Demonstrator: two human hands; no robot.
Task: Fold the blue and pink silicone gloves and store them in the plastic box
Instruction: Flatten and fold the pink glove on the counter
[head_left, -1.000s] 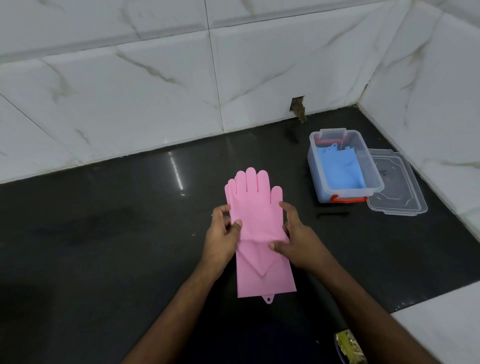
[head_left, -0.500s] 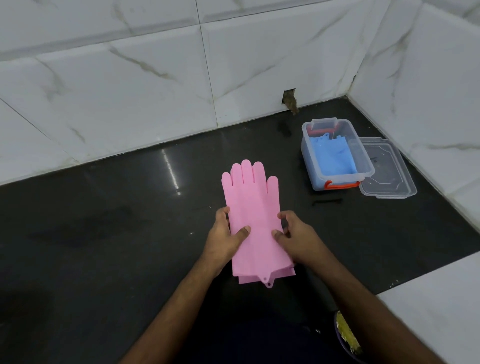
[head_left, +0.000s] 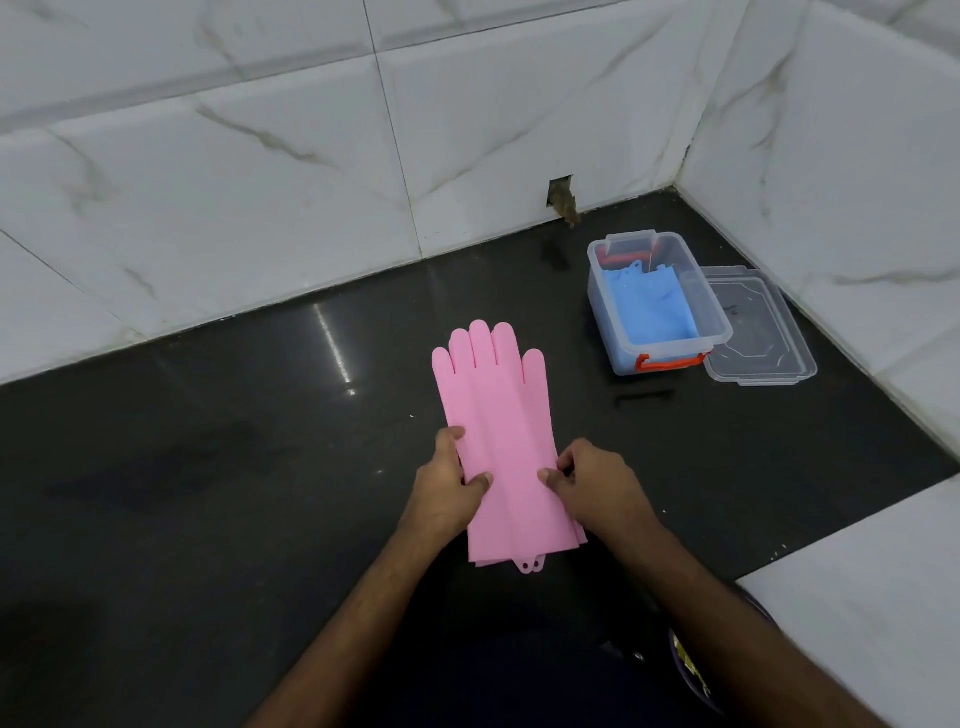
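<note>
The pink silicone gloves (head_left: 501, 441) lie stacked flat on the dark countertop, fingers pointing away from me, hanging tabs at the near end. My left hand (head_left: 449, 491) pinches their left edge with thumb on top. My right hand (head_left: 597, 486) pinches the right edge the same way. To the far right stands the clear plastic box (head_left: 605, 312) with orange latches. The folded blue gloves (head_left: 649, 306) lie inside it.
The box's clear lid (head_left: 758, 332) lies flat to the right of the box, near the corner of the white tiled walls. A small dark object (head_left: 644, 397) lies in front of the box. A white ledge (head_left: 857, 623) borders the counter at lower right.
The pink cuff that was folded open a second ago now lies flat and aligned. Both hands slid down to grip the sides of the stacked gloves.
</note>
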